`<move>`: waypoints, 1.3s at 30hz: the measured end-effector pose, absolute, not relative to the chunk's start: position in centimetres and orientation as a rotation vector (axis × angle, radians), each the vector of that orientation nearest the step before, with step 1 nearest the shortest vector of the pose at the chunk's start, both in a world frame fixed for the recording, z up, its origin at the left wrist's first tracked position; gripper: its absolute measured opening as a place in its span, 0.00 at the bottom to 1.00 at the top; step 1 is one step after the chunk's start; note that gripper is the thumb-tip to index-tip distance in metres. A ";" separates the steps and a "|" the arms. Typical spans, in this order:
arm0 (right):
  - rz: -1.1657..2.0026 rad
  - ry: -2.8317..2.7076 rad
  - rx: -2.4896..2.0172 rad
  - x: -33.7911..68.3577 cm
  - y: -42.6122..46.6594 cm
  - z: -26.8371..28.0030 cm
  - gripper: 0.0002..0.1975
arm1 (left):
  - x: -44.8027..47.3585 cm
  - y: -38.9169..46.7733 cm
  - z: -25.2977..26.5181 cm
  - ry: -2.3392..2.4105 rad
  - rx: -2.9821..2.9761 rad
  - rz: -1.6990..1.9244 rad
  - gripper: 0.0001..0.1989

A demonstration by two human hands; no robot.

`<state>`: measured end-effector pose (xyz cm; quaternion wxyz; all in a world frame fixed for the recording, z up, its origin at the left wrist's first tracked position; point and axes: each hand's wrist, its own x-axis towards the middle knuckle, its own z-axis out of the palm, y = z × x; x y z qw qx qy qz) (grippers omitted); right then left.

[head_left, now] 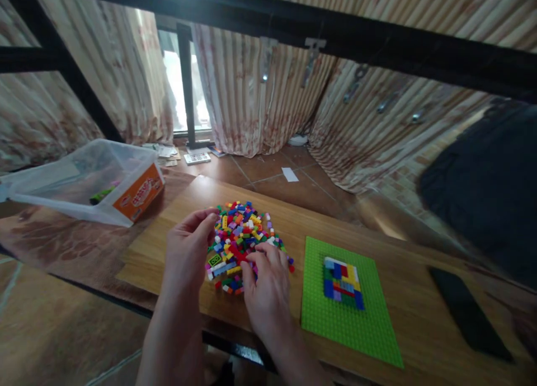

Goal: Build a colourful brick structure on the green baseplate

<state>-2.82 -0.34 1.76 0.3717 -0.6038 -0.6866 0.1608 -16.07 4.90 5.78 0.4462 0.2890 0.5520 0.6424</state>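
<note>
A heap of small toy building bricks (235,235) in many colours lies on the wooden board. At its upper left edge is my left hand (189,238), thumb and index finger pinched together; whatever is between them is hidden. My right hand (268,277) reaches into the heap's right side, fingers bent and slightly apart, tips touching the bricks. Just ahead of those fingertips is a red brick (238,253). To the right of the heap, a green baseplate (356,335) carries a flat block of multicoloured bricks (343,284).
A clear plastic bin (84,207) with an orange label stands at the left, a few items inside. A dark flat phone-like object (467,313) lies on the board (268,207) at the right. Black bars (293,28) cross above, before striped curtains (260,95).
</note>
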 end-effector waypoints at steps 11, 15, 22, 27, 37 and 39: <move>1.179 -1.053 -1.221 0.8 -1.3 3.4 0.08 | -11.2 4.5 5.9 1.100 1.149 1.010 0.14; 1.042 -1.254 -1.290 3.9 -1.7 4.7 0.15 | -8.6 4.6 5.5 1.136 1.231 0.894 0.14; 1.122 -1.352 -1.299 9.3 -2.6 5.0 0.24 | -4.2 4.1 4.7 1.044 1.318 0.789 0.13; 1.101 -1.305 -1.347 11.9 -3.5 4.7 0.26 | -1.1 3.4 4.3 0.979 1.275 0.820 0.14; 1.049 -1.273 -1.326 15.9 -4.3 3.7 0.11 | 2.4 2.2 4.2 0.832 1.225 0.713 0.17; 1.047 -1.259 -1.332 16.6 -4.4 3.4 0.10 | 3.0 2.0 4.1 0.785 1.212 0.691 0.16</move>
